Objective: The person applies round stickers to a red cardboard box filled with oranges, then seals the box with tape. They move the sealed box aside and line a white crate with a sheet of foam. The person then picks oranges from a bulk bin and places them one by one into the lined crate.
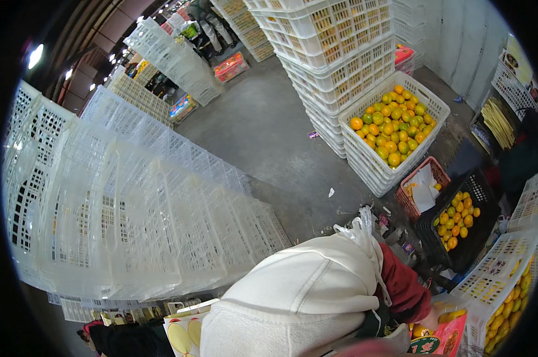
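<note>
Neither of my hands shows clearly; a blurred pink shape at the bottom centre is too indistinct to name. Directly before me a person in a cream hooded top (287, 297) bends over, with a dark red sleeve (403, 276) reaching right. That person's hand (428, 318) is at a red printed carton (447, 339) with orange fruit in it. A white crate (507, 303) of oranges stands beside the carton. Above it, a black crate (480, 217) holds more oranges, next to a pink basket (408, 199) with white paper and some fruit.
Tall stacks of white crates (132, 226) line the left. More stacked crates (328, 35) stand at the centre back, with a crate of green-orange fruit (394, 128) in front. A grey concrete floor (251, 137) runs between them. Another person (209, 27) stands far back among colourful cartons (230, 68).
</note>
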A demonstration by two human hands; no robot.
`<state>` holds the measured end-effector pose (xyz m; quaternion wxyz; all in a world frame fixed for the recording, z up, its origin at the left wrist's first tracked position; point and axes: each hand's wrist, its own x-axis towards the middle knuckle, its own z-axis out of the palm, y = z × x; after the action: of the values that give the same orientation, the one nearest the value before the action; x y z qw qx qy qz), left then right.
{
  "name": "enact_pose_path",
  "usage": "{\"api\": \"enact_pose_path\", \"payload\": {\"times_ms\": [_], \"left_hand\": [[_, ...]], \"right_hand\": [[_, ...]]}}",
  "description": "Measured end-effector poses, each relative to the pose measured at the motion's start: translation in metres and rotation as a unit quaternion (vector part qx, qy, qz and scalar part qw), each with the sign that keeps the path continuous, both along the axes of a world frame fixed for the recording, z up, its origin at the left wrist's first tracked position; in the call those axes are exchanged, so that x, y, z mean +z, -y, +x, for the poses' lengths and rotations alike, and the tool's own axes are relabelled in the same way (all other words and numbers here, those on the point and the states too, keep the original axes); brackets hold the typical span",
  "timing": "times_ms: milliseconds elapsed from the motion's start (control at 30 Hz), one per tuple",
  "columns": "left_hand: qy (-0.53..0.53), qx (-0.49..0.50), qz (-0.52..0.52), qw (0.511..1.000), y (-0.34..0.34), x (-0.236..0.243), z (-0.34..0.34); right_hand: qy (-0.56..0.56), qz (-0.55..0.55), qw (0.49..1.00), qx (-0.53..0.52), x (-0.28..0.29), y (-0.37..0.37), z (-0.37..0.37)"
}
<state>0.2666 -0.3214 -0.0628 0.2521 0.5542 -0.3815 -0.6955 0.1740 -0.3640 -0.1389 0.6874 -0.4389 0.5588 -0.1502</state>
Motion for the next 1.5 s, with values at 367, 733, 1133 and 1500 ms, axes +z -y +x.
{"api": "enact_pose_path", "payload": {"times_ms": [367,733,1133,1500], "left_hand": [[0.045,0.021,-0.053,0.997,-0.009,-0.012,0.012],[0.163,0.076,-0.094,0.979,-0.015,-0.024,0.08],[0.24,0.118,-0.026,0.963,-0.047,-0.046,0.171],[0.274,0.157,-0.024,0.949,-0.108,-0.091,0.276]], "right_hand": [[0.006,0.011,0.999,-0.041,-0.004,-0.02,-0.017],[0.039,0.022,0.997,-0.069,-0.01,-0.032,-0.036],[0.067,0.042,0.996,-0.038,-0.021,-0.033,-0.013],[0.073,0.058,0.996,-0.008,-0.028,-0.056,0.085]]}}
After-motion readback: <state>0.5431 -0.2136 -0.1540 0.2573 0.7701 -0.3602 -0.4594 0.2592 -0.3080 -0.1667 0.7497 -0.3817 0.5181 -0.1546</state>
